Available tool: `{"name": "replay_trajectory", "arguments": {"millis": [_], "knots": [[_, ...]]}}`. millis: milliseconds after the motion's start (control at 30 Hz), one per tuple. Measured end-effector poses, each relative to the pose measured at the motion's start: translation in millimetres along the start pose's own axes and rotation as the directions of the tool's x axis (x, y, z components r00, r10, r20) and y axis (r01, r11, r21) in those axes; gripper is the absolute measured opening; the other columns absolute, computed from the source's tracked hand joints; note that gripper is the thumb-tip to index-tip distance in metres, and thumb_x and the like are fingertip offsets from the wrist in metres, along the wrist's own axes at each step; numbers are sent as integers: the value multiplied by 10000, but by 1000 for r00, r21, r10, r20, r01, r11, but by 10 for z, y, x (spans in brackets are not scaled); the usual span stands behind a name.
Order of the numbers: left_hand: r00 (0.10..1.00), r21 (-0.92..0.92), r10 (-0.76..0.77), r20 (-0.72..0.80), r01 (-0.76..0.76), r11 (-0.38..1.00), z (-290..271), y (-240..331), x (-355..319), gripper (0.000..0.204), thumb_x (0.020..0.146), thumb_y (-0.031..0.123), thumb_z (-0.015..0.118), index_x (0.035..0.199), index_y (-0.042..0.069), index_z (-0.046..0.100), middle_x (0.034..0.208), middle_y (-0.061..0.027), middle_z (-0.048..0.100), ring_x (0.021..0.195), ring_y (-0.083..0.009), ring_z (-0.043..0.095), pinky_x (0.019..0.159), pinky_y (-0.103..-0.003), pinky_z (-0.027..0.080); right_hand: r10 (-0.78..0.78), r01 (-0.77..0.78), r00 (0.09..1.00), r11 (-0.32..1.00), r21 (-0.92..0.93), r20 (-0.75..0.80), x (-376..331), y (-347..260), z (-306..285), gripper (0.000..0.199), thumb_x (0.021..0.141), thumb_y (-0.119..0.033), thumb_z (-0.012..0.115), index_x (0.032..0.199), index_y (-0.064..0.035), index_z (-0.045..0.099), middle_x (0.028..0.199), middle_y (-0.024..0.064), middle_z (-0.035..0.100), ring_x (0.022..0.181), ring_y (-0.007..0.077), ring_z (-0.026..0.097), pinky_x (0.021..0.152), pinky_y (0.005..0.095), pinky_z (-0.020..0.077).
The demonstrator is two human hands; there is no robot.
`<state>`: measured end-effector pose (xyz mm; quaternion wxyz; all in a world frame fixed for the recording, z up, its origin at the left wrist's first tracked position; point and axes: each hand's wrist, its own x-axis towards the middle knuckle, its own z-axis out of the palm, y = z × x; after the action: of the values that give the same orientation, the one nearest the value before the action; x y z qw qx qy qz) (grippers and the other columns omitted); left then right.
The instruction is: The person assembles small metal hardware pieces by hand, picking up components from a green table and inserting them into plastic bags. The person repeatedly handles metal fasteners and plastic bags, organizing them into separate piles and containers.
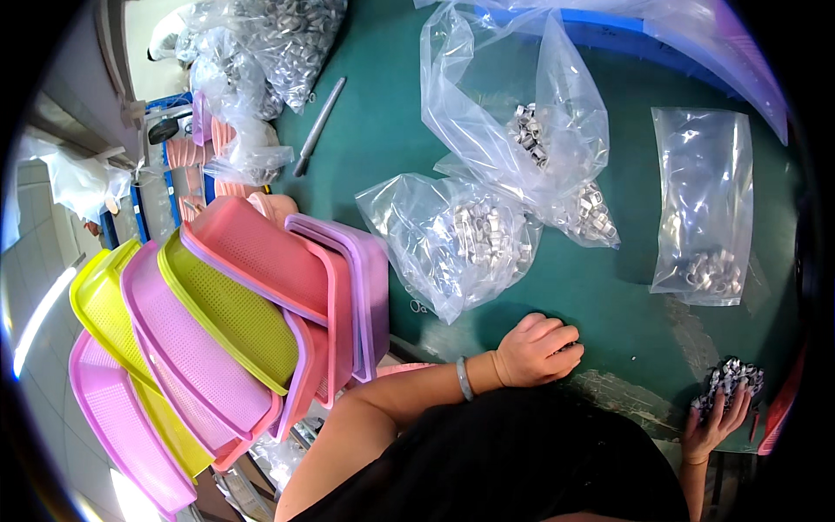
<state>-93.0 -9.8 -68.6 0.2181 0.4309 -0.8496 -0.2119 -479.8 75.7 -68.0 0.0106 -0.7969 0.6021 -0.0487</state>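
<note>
My left hand [539, 350], with a grey bangle [464, 379] at the wrist, rests on the green tabletop near its front edge. Its fingers are curled in, and a little of something dark shows under them, too small to name. Over at the right front corner, my right hand [720, 421] lies with fingers stretched and apart against a heap of small shiny metal clips or rings [736, 379]. Ahead of my left hand sits a clear plastic bag [452, 252] holding similar silvery pieces [491, 235].
Behind that bag stands a larger open bag [474, 113] with metal pieces. A flat clear bag [700, 191] lies at right. Stacked pink, purple and green perforated baskets [230, 322] crowd the left. A pen [320, 126], full bags [287, 43] and a blue bin [644, 52] lie farther back.
</note>
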Motion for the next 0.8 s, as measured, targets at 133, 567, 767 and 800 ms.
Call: {"name": "replay_trajectory", "arguments": {"millis": [133,567,767,800], "knots": [[1000,5,-6,3,6,1000,37,-15,-42,181,676,189,644,836,138,575,921,-6,514,798,-169,497,698,-307,402,3,-3,1000,1000,-2,10,-20,-8,7,461,907,-362,437,1250,-54,444,1342,250,341,1223,464,308,986,546,261],[999,-33,9,35,-8,999,9,-61,-43,218,697,256,621,856,113,577,930,-27,519,779,-183,503,686,-317,399,-26,27,999,999,-30,32,9,23,-4,451,931,-333,386,1247,-16,437,1334,268,345,1217,464,316,995,535,254],[999,-86,4,40,0,996,-35,-5,-52,238,690,250,639,876,105,606,928,-42,536,793,-213,513,683,-343,414,-5,6,1000,1000,-16,21,-34,-16,-5,439,931,-328,379,1263,-45,431,1364,240,320,1242,443,286,1008,523,236],[999,-100,6,43,-2,995,-29,-9,-57,264,701,268,628,901,97,603,940,-53,536,805,-232,519,703,-357,414,3,-3,1000,1000,-19,11,-50,-12,-8,437,925,-324,387,1270,-58,428,1372,227,316,1247,433,280,1011,519,232]]}}
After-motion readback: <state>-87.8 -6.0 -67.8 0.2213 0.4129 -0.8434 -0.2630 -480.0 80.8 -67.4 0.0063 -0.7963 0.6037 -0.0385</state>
